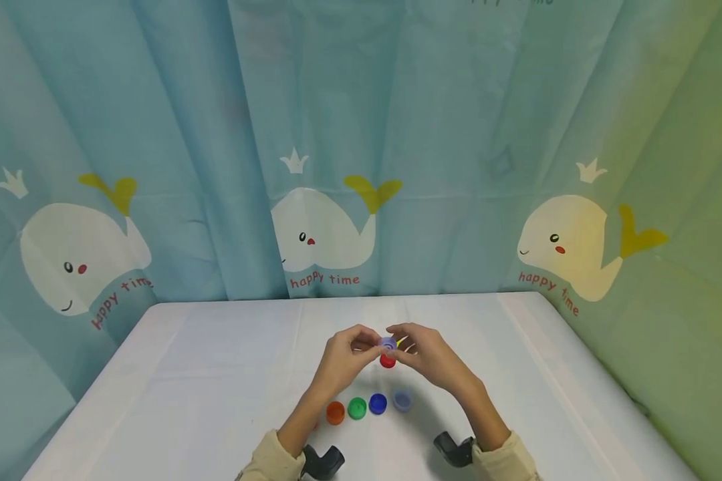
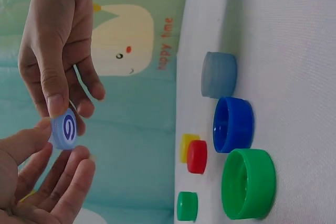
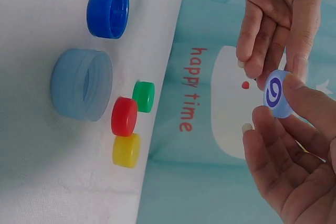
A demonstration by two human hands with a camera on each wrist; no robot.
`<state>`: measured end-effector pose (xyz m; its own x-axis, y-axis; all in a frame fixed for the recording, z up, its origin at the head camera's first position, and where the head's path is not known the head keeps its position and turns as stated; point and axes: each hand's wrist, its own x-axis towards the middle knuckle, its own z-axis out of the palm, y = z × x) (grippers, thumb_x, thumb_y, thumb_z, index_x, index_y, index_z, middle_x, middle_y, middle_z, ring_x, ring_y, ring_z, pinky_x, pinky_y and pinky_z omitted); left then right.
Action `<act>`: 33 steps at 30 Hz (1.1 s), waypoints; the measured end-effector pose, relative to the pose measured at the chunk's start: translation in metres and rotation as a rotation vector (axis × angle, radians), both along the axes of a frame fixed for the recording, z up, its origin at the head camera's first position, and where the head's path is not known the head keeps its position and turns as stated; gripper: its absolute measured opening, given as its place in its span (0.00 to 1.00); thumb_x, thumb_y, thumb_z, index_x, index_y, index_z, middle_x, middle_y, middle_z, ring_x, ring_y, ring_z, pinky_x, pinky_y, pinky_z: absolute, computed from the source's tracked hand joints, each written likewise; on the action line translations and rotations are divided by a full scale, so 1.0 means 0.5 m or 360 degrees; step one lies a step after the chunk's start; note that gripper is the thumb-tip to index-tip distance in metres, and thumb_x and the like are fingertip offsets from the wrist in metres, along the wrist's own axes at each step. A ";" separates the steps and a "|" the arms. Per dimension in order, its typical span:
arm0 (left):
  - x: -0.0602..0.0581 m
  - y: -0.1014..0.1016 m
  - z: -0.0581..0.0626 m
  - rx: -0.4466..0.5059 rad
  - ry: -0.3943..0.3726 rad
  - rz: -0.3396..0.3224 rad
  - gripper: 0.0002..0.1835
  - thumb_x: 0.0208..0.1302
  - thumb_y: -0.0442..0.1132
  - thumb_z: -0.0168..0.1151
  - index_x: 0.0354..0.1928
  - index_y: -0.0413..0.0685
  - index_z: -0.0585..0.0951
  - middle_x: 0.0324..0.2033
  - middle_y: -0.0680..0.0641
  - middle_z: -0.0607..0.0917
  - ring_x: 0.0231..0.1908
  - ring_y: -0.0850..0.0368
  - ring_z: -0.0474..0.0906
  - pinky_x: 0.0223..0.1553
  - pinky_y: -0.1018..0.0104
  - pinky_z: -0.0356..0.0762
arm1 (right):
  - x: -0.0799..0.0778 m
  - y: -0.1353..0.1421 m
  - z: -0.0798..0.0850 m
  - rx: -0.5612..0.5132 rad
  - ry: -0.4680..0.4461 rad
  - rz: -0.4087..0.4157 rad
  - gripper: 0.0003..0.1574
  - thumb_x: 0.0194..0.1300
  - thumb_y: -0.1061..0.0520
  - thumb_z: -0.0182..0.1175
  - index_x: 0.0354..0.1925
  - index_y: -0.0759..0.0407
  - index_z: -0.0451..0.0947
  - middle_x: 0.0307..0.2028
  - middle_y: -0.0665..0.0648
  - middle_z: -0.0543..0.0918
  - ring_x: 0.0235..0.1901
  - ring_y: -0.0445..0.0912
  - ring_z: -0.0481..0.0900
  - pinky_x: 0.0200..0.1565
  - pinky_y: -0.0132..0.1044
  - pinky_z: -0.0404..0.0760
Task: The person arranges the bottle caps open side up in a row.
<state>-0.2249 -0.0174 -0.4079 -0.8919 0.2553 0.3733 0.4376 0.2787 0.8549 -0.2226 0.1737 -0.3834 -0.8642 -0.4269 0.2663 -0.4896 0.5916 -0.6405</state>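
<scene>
Between both hands, raised above the table, is a light blue bottle cap (image 1: pixel 388 343) with a purple swirl on its flat face (image 2: pixel 69 124). My left hand (image 1: pixel 345 357) pinches its edge with thumb and fingertips from one side. From the other, my right hand (image 1: pixel 427 354) pinches it between thumb and fingers. Below the hands, in the right wrist view, small red (image 3: pixel 124 116), yellow (image 3: pixel 126 150) and green (image 3: pixel 143 96) caps sit on the table. The head view shows the red one just under the fingers; the yellow one is mostly hidden there.
Closer to me, a row of larger caps lies hollow side up: orange (image 1: pixel 335 413), green (image 1: pixel 357 408), blue (image 1: pixel 378 403) and pale translucent blue (image 1: pixel 402 401). A reddish one peeks from behind my left forearm. A whale-print curtain (image 1: pixel 445 133) hangs behind the white table (image 1: pixel 216 374).
</scene>
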 end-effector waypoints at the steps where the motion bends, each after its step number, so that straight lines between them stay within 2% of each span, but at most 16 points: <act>1: 0.000 0.001 -0.001 -0.0001 0.0001 0.0002 0.10 0.59 0.41 0.67 0.38 0.43 0.82 0.33 0.52 0.84 0.36 0.59 0.81 0.40 0.71 0.78 | 0.000 0.001 0.000 0.0015 0.0002 0.0002 0.23 0.60 0.58 0.65 0.53 0.65 0.75 0.40 0.52 0.82 0.37 0.44 0.80 0.39 0.33 0.80; 9: 0.002 0.007 -0.010 -0.0007 0.0009 -0.0016 0.11 0.58 0.40 0.67 0.40 0.41 0.81 0.36 0.49 0.84 0.37 0.57 0.81 0.39 0.72 0.78 | 0.003 0.005 0.000 0.0114 -0.0005 0.0046 0.21 0.61 0.57 0.64 0.50 0.66 0.77 0.40 0.53 0.80 0.37 0.44 0.80 0.37 0.32 0.79; 14: 0.002 0.012 -0.011 -0.0055 0.0033 -0.0032 0.09 0.62 0.39 0.63 0.42 0.42 0.81 0.37 0.50 0.84 0.40 0.56 0.81 0.41 0.71 0.78 | -0.001 0.007 0.000 0.0180 0.0019 0.0029 0.19 0.59 0.58 0.65 0.48 0.66 0.78 0.38 0.52 0.78 0.36 0.44 0.79 0.35 0.30 0.78; 25: 0.002 0.016 -0.010 -0.0167 0.0024 -0.0047 0.08 0.67 0.37 0.57 0.44 0.44 0.80 0.40 0.50 0.84 0.43 0.57 0.80 0.44 0.68 0.77 | -0.005 0.014 -0.001 0.0205 -0.0030 0.0032 0.18 0.55 0.63 0.68 0.45 0.65 0.78 0.36 0.52 0.79 0.36 0.46 0.79 0.35 0.30 0.78; 29: 0.002 0.019 -0.011 -0.0222 0.0004 -0.0101 0.09 0.68 0.38 0.56 0.46 0.44 0.79 0.41 0.49 0.84 0.43 0.57 0.80 0.45 0.68 0.77 | -0.007 0.019 0.004 0.0256 -0.0062 0.0022 0.18 0.54 0.63 0.69 0.43 0.66 0.78 0.35 0.52 0.79 0.36 0.47 0.79 0.35 0.32 0.79; 33: 0.007 0.025 -0.021 -0.0312 -0.0026 -0.0223 0.10 0.70 0.37 0.53 0.49 0.44 0.78 0.44 0.49 0.83 0.46 0.57 0.79 0.46 0.68 0.76 | -0.003 0.027 0.004 0.0335 -0.0155 0.0004 0.17 0.53 0.64 0.69 0.42 0.67 0.78 0.33 0.53 0.79 0.34 0.46 0.78 0.35 0.33 0.78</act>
<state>-0.2214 -0.0048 -0.4185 -0.8483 0.4430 0.2899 0.4699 0.3778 0.7978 -0.2240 0.1870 -0.3814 -0.8804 -0.4663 0.0868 -0.4333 0.7161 -0.5473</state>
